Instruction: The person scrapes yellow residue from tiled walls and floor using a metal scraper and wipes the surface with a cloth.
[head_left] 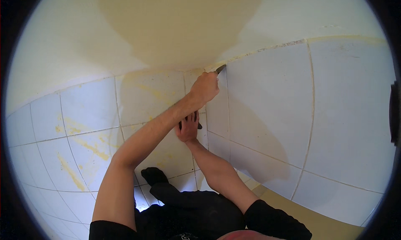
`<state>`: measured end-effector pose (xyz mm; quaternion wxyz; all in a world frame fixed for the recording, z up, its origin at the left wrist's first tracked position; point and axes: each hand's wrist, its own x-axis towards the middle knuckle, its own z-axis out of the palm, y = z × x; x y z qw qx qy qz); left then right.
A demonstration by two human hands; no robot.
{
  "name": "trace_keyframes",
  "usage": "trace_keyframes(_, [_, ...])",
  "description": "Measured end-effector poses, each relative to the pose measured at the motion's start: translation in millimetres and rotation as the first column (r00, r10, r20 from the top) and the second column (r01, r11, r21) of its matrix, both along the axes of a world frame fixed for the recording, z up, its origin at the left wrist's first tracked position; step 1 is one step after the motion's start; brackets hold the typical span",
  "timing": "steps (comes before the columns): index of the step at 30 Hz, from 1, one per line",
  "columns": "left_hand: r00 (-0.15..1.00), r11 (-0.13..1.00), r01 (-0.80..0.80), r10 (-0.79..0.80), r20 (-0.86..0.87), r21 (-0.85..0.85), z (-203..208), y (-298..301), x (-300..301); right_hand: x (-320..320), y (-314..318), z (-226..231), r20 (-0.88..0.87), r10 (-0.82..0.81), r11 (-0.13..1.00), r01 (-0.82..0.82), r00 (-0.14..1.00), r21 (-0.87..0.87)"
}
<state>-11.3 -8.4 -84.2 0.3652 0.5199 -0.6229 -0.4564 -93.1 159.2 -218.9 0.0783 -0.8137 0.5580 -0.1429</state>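
High in the corner where two tiled walls meet, my left hand (205,88) is closed round a small scraper (221,68). Only its dark, narrow blade shows, with the tip at the top edge of the tiles; the handle is hidden in my fist. Below it, my right hand (189,128) lies against the tiles beside the corner. A dark object (200,126) sticks out from under its fingers on both sides, too covered to name. My left forearm passes just above the right hand's fingertips.
White tiles (267,102) cover the right wall, with a rough yellowish line (280,45) along their top. Yellow smears (71,173) mark the left tiles (87,100). Cream plaster (175,27) rises above. My dark-covered foot (153,176) is below; a dark object (394,114) stands at the right rim.
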Motion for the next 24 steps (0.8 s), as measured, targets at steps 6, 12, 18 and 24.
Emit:
trace_keyframes(6, [0.999,0.999,0.014,-0.015,0.047,0.029,-2.0,2.8,0.0,2.2,2.5,1.7,0.040,0.007,0.998,-0.009,0.999,0.059])
trace_keyframes(12, [0.998,0.999,0.030,-0.031,0.051,0.027,-0.1,-0.6,-1.1,-0.9,1.9,1.8,0.031,0.000,0.999,-0.002,1.000,0.046])
trace_keyframes(18, [0.998,1.000,0.012,-0.011,0.067,-0.007,-12.0,-2.8,-2.2,2.4,1.9,3.2,0.005,0.001,0.999,-0.001,1.000,0.044])
trace_keyframes(24, [0.997,1.000,0.019,-0.019,0.072,0.001,-10.1,-0.8,-4.9,-0.9,2.7,0.4,0.008,0.011,1.000,-0.011,1.000,0.027])
